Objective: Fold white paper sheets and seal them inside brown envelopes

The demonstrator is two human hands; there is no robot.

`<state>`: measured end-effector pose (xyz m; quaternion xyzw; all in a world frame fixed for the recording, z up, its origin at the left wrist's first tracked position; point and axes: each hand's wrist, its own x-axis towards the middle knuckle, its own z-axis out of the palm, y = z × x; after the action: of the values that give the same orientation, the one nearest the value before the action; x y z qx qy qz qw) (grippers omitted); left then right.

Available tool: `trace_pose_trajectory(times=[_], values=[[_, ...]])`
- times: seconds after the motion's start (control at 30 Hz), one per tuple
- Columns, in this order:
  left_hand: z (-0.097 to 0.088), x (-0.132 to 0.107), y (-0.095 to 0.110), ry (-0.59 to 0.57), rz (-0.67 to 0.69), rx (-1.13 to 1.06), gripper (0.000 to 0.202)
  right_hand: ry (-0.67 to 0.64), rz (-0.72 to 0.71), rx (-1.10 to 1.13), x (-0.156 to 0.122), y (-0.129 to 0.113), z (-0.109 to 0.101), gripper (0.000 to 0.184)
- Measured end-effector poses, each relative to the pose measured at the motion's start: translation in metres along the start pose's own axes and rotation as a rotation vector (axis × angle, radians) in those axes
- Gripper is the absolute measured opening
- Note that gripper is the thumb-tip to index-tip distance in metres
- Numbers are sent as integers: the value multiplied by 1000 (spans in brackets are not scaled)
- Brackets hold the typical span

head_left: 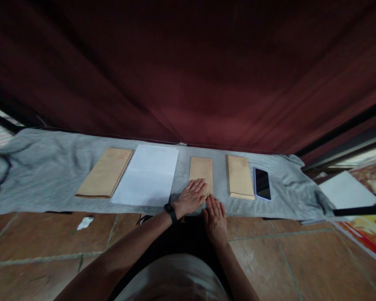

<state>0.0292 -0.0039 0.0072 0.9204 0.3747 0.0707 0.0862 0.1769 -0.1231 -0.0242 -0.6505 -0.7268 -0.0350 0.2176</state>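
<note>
A brown paper envelope [201,167] lies flat in front of me on the grey cloth. My left hand [192,195], with a black band on the wrist, rests flat across its lower part, fingers stretched out. At the envelope's lower right corner is my right hand [216,219], its fingertips touching the near edge and its fingers extended. White paper sheets [147,175] lie to the left, beside a stack of larger brown envelopes [105,172]. On the right sits another stack of brown envelopes [240,176].
A phone [262,184] with a dark screen lies right of the envelope stack. The grey cloth [50,167] covers a long narrow surface. Behind it hangs a dark red curtain [188,83]. A crumpled white tissue [85,223] is on the tiled floor [257,259].
</note>
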Motion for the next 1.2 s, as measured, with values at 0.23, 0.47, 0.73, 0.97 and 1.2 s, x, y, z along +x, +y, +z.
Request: trace_pose_trajectory(times=[0.23,0.47,0.73,0.97,1.2], values=[[10,54,-18,29,-47,8,55,12,17,-5,1,-3,-1,51],[12,88,-28,97,-94,9,58,7,26,10,3,-4,-1,53],[13,106,-37,178,-111,7,57,-14,42,-11,4,-6,-2,56],[15,96,-35,188,-94,28,52,18,32,-14,4,-4,1,59],[11,39,-19,188,10,31,51,43,18,-10,5,-5,3,58]])
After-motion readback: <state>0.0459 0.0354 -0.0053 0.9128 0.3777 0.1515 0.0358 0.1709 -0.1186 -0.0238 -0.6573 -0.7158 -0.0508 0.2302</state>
